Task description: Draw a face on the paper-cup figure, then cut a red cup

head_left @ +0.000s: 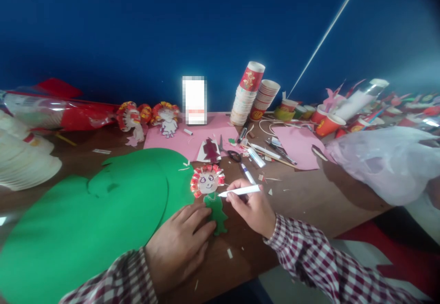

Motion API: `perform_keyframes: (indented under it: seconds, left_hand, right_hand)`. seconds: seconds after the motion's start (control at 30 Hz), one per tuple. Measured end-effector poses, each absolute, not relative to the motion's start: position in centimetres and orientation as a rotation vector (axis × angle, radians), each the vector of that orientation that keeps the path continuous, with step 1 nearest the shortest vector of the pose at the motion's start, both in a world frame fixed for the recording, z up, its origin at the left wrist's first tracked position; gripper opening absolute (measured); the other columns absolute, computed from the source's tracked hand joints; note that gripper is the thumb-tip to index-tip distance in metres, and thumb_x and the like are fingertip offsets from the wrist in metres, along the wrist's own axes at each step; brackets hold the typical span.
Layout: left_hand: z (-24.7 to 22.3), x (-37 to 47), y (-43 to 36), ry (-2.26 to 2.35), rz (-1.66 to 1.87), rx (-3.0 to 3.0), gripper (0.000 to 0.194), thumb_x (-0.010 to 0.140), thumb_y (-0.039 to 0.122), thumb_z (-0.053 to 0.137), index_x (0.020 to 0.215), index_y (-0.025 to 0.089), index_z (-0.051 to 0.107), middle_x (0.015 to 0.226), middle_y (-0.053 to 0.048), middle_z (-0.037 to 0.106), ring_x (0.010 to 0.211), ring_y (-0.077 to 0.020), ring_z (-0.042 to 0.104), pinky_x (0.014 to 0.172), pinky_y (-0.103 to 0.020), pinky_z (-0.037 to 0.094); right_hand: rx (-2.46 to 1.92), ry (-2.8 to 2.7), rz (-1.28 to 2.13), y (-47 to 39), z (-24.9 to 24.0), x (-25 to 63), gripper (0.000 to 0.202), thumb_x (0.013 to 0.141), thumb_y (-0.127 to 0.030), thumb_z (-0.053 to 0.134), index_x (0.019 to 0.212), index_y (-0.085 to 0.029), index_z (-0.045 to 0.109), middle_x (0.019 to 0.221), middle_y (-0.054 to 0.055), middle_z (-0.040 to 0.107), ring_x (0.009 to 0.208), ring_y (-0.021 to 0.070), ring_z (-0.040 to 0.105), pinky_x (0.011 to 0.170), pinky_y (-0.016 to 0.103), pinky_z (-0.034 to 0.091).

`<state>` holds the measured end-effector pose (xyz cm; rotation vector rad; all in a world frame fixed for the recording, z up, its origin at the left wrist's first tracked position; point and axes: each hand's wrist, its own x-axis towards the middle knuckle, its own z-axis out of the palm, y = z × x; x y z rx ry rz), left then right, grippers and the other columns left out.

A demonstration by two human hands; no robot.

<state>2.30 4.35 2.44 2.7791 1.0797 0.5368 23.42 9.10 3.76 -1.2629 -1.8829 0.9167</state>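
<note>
A paper doll lies on the brown table, with a smiling drawn face (pixel 207 181) ringed by red and white pieces and a green body (pixel 217 218) below. My left hand (pixel 182 244) lies flat, its fingertips on the left edge of the green body. In my right hand (pixel 255 208) is a white marker (pixel 240 190), its tip at the doll's neckline, where a light line shows. Left of the doll spreads a large green sheet (pixel 137 203), partly under my left hand.
Behind the doll are scissors (pixel 234 155), a maroon cutout (pixel 211 151), pink paper (pixel 165 141) and scattered markers. Stacked paper cups (pixel 244 97) stand near the blue wall. A plastic bag (pixel 388 162) lies at right, more cups (pixel 24 157) at left.
</note>
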Motion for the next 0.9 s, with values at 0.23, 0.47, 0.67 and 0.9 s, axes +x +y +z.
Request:
perform_keyframes:
  seconds: [0.23, 0.47, 0.67, 0.9]
  left_hand:
    - [2.35, 2.21, 4.28, 1.063, 0.555, 2.774, 0.034, 0.079, 0.017, 0.049, 0.112, 0.019, 0.057, 0.116, -0.010, 0.056, 0.112, -0.0288, 0.049, 0.089, -0.049, 0.049]
    - [2.18, 2.21, 4.28, 1.070, 0.539, 2.776, 0.033, 0.080, 0.016, 0.049, 0.112, 0.018, 0.057, 0.117, -0.010, 0.056, 0.112, -0.0295, 0.048, 0.090, -0.050, 0.048]
    - [2.30, 2.23, 4.38, 1.062, 0.547, 2.784, 0.034, 0.080, 0.018, 0.049, 0.114, 0.019, 0.057, 0.117, -0.010, 0.056, 0.114, -0.0285, 0.048, 0.090, -0.048, 0.049]
    - [2.30, 2.15, 4.34, 1.060, 0.540, 2.789, 0.034, 0.080, 0.018, 0.050, 0.113, 0.019, 0.057, 0.117, -0.010, 0.056, 0.114, -0.0288, 0.048, 0.091, -0.048, 0.048]
  right_hand:
    - [-1.270, -1.882, 0.903, 9.06, 3.67, 23.45, 0.011, 0.087, -0.027, 0.051, 0.087, -0.018, 0.058, 0.067, 0.001, 0.065, 0.053, 0.0113, 0.055, 0.048, 0.021, 0.042]
    - [-1.281, -1.901, 0.902, 9.13, 3.73, 23.49, 0.012, 0.087, -0.027, 0.051, 0.088, -0.018, 0.059, 0.068, 0.001, 0.065, 0.052, 0.0110, 0.053, 0.049, 0.021, 0.042]
    - [-1.269, -1.892, 0.907, 9.09, 3.75, 23.45, 0.011, 0.087, -0.027, 0.051, 0.086, -0.018, 0.058, 0.068, 0.001, 0.064, 0.053, 0.0114, 0.054, 0.050, 0.021, 0.043]
    - [-1.262, -1.886, 0.925, 9.08, 3.92, 23.44, 0.010, 0.087, -0.026, 0.051, 0.085, -0.018, 0.058, 0.068, 0.001, 0.065, 0.053, 0.0113, 0.056, 0.049, 0.021, 0.043]
